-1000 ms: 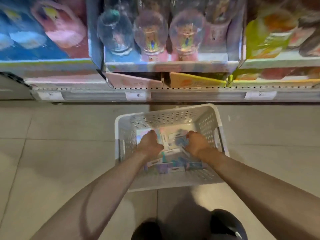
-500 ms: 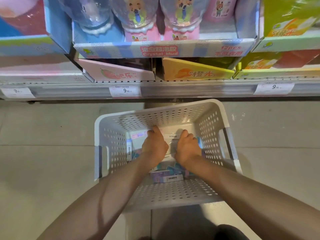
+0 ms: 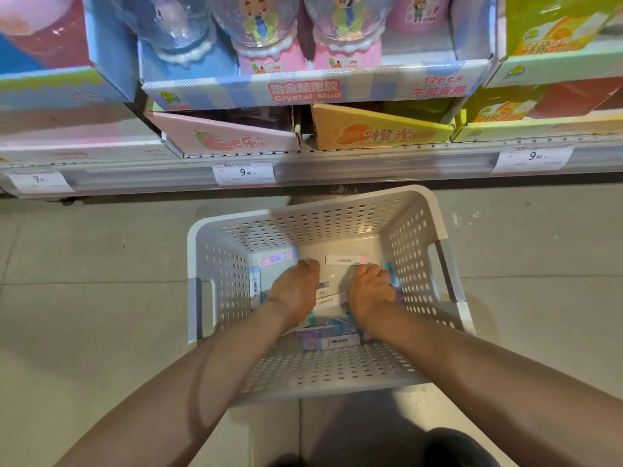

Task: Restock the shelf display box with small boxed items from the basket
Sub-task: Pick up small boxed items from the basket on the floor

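Observation:
A white perforated basket (image 3: 418, 264) stands on the floor below the shelf. Several small pastel boxes (image 3: 325, 336) with barcode labels lie in its bottom, beside a flat white box (image 3: 344, 269). Both of my hands are down inside the basket. My left hand (image 3: 296, 291) and my right hand (image 3: 371, 291) have their fingers curled down and press a row of small boxes (image 3: 324, 294) between them. My fingertips are hidden. On the bottom shelf sit a pink display box (image 3: 232, 139) and an orange display box (image 3: 381, 133), both angled open toward me.
Above them a blue "Crystal Mud" tray (image 3: 310, 91) holds clear domed jars. Green and yellow cartons (image 3: 546, 45) stand at the right. The shelf edge (image 3: 337, 168) with price tags juts out over the far rim of the basket. Tiled floor lies on both sides.
My hands have drawn closer together in the basket, closing on a row of small boxes. The view has moved nearer to the basket and the shelf.

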Motion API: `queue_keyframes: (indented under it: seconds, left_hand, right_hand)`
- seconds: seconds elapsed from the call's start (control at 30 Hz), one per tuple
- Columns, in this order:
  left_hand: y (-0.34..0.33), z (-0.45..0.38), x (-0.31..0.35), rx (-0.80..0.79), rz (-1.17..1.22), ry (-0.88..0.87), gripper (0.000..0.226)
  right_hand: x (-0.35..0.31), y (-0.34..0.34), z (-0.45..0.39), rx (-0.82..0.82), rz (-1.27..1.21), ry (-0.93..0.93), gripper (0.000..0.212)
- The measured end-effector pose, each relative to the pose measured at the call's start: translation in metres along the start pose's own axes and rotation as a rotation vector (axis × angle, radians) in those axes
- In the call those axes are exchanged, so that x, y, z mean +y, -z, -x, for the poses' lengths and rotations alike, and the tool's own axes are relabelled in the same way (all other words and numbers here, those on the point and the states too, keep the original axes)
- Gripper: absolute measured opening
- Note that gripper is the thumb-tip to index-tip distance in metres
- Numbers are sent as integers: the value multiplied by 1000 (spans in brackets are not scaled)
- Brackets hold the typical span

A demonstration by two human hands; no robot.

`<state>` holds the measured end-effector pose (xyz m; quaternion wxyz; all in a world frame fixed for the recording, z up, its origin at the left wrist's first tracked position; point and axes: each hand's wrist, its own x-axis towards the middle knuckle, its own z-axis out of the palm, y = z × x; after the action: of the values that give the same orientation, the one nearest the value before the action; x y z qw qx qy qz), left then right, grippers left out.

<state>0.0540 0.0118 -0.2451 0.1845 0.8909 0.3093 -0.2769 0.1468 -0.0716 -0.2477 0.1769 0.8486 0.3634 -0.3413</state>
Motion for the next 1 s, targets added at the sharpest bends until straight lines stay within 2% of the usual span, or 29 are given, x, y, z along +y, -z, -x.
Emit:
queue_keyframes:
  seconds: [0.07,0.17,0.3,0.5,0.6,0.73,0.87,1.0]
  left_hand:
    - [2,4,2,-35,13,-101,32]
    - [1,8,8,-43,-41,-220,35]
    - [-3,10,14,35,-116,-297,28]
    - [1,8,17,4,-225,-248,24]
    - [1,8,14,7,-274,-176,28]
    - [-2,8,6,25,-195,-111,32]
    - [5,3,8,97,-164,-106,46]
    - [15,-8,14,188,37,-116,31]
  right_hand:
    - [1,1,4,-10,17,48,65]
    - [4,0,7,3,83,103,67]
    - [7,-4,6,6,142,143,65]
    - [6,-8,8,60,162,181,48]
    - [9,-4,8,44,174,200,49]
    - [10,8,2,26,148,270,49]
    - [18,26,3,150,65,328,34]
    - [19,39,2,208,-21,274,33]
